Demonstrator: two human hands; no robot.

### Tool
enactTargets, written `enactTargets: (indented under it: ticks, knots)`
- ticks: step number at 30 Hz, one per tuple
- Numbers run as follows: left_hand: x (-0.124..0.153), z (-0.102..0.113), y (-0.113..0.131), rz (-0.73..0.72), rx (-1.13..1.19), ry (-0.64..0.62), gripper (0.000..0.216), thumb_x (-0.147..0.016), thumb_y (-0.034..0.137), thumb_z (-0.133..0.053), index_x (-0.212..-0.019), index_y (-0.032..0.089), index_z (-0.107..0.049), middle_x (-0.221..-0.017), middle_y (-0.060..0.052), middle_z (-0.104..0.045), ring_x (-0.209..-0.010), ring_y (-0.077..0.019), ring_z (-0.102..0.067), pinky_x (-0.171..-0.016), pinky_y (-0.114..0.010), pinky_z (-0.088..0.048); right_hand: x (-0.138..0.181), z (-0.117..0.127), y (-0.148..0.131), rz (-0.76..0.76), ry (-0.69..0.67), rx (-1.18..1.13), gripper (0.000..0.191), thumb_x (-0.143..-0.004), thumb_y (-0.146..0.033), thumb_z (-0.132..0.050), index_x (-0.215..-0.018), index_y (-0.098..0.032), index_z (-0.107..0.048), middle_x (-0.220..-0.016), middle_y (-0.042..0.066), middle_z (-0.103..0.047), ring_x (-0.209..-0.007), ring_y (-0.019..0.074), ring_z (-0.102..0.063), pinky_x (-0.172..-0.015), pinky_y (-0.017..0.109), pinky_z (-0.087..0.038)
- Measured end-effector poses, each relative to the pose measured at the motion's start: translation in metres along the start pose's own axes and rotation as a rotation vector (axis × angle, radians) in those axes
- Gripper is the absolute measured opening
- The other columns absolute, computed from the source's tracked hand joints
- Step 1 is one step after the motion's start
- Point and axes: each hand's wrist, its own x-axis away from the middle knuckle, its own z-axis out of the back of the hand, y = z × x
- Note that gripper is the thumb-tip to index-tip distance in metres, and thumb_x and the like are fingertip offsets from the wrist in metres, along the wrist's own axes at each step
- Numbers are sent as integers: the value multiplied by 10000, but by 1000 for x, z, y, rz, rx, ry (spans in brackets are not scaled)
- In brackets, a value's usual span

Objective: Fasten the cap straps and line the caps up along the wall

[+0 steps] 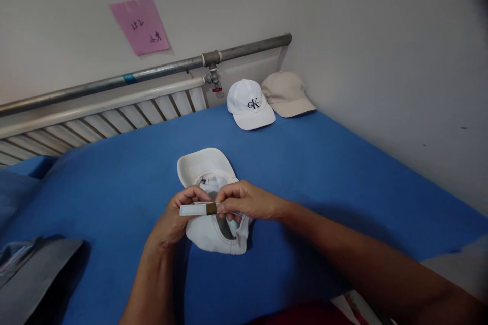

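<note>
Three caps lie on the blue bed (343, 162). The nearest, a white cap (213, 233), sits upside down in the middle of the bed with its brim pointing away from the person. Both hands work at its back strap (192, 209). The left hand (173, 221) pinches the free end of the strap, fingers closed on it. The right hand (247, 200) grips the strap at the brass buckle (211, 208), thumb and fingers closed on it. The two hands are nearly touching over the cap's opening. At the far edge of the bed, against the wall, a logo cap (249, 104) and a beige cap (285, 94) rest side by side, touching. A pink note (140, 25) is stuck to the wall above a pipe (152, 72). A grey cloth (34, 274) lies at the near left.
</note>
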Motion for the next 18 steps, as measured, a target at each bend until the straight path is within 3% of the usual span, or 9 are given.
enactTargets:
  ticks: [5,10,14,18]
  knots:
    - [1,-6,3,67,-39,-5,247,-580,263,-852,-729,160,-684,-659,3,-662,-555,-88,-563,-540,-180,-406,3,-2,-4,28,91,29,159,-725,-231,-668,-851,-181,-586,-656,-37,-593,-557,87,-567,-447,164,-408]
    - [2,-5,5,44,-95,-27,191,-655,239,-810,-786,188,-681,-737,16,-647,-635,-100,-565,-609,-202,-419,4,-3,-4,61,57,-16,209,-693,-170,-700,-839,-183,-551,-634,-78,-561,-442,32,-488,-426,152,-387]
    - [6,3,13,-25,-275,-61,176,-793,324,-686,-929,217,-718,-859,-24,-679,-744,-136,-566,-662,-218,-414,1,7,-1,38,46,-138,235,-683,-201,-717,-850,-185,-552,-577,-103,-520,-355,7,-372,-341,137,-240]
    - [9,7,20,-60,-443,-37,179,-819,292,-629,-944,209,-728,-868,-35,-673,-768,-153,-555,-689,-234,-413,-3,15,6,-11,30,-230,281,-671,-234,-746,-857,-188,-540,-547,-116,-492,-326,-4,-285,-328,146,-145]
